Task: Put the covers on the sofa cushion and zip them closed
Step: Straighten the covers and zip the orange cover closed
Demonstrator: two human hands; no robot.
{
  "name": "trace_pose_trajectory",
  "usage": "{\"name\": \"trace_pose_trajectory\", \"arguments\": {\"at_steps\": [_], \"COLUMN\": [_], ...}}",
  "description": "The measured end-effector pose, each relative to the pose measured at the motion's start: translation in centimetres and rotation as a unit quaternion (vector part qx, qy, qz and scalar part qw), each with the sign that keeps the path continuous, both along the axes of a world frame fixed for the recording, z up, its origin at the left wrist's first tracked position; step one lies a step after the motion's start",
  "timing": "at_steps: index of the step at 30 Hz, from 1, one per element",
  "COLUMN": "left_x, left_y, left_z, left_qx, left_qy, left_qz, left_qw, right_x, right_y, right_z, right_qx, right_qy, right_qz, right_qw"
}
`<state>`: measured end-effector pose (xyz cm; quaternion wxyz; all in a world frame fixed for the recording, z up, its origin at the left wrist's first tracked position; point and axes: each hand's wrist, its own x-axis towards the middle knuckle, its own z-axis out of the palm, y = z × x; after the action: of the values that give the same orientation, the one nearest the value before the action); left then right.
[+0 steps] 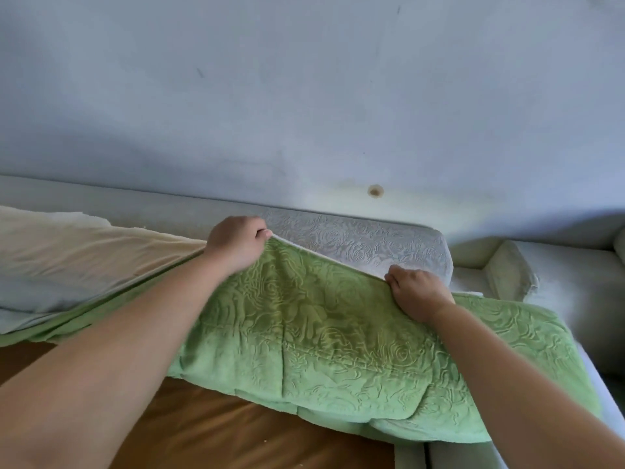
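2 bare forearms reach up from the bottom corners of the frame toward its centre. The left hand [236, 245] is knuckles-up with fingers curled, its grip pinching the top edge of 1 green embossed cover [321, 336]. The right hand [419, 292], lower and to the right, is also curled, its grip pinching the same edge. The edge runs taut between them. Just above it, at centre right, 1 grey embossed cushion [372, 245] shows against the wall [304, 96]. 1 cream cloth [67, 255] lies at middle left. The cover drapes over a brown surface [236, 434] at the bottom, beside a pale sofa [558, 282] at right.
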<state>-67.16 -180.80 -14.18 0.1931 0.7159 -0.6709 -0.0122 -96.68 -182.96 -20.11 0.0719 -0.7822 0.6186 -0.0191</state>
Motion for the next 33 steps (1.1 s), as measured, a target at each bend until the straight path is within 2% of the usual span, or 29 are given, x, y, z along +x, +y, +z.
{"name": "trace_pose_trajectory", "arguments": {"at_steps": [4,7,9,13,16,18,20,22,24,28,33], "left_x": [0.1,0.7,1.2,1.9,2.5,2.7,2.7,2.4,2.4,5.4,14.3], "left_y": [-3.3,-4.8,-5.0,-4.9,-5.2,-5.2,-5.2,-5.2,-5.4,-4.7,-2.1], "left_z": [-5.0,-6.2,-6.2,-6.3,-5.8,-5.8,-6.1,-6.7,-6.3,-3.5,-1.6], "left_qx": [0.091,0.172,0.175,0.155,0.169,0.194,0.224,0.243,0.239,0.227,0.331], "left_qy": [-0.051,-0.032,-0.01,0.004,0.035,0.046,0.043,0.031,0.038,0.049,0.097], "left_qz": [-0.036,-0.083,-0.102,-0.123,-0.155,-0.182,-0.193,-0.191,-0.19,-0.186,-0.111], "left_qw": [0.994,0.981,0.979,0.98,0.973,0.963,0.954,0.95,0.951,0.955,0.932], "right_x": [0.5,1.2,4.5,15.5,17.0,16.5,16.4,16.4,16.0,15.3,15.8], "right_y": [-0.1,-0.1,-0.3,0.2,-0.8,-1.7,-2.4,-3.1,-3.7,-4.3,-5.0], "right_z": [-0.1,1.5,2.6,1.9,2.8,3.2,2.1,-0.2,-1.0,-0.8,-0.3], "right_qx": [0.022,0.006,-0.034,-0.061,-0.092,-0.108,-0.067,0.014,0.052,0.025,0.0], "right_qy": [0.023,0.049,0.047,0.029,-0.018,-0.019,-0.016,-0.027,-0.037,-0.063,-0.057], "right_qz": [-0.02,-0.071,-0.085,-0.024,-0.065,-0.061,-0.075,-0.097,-0.099,-0.089,-0.068], "right_qw": [0.999,0.996,0.995,0.997,0.993,0.992,0.995,0.995,0.993,0.994,0.996]}}
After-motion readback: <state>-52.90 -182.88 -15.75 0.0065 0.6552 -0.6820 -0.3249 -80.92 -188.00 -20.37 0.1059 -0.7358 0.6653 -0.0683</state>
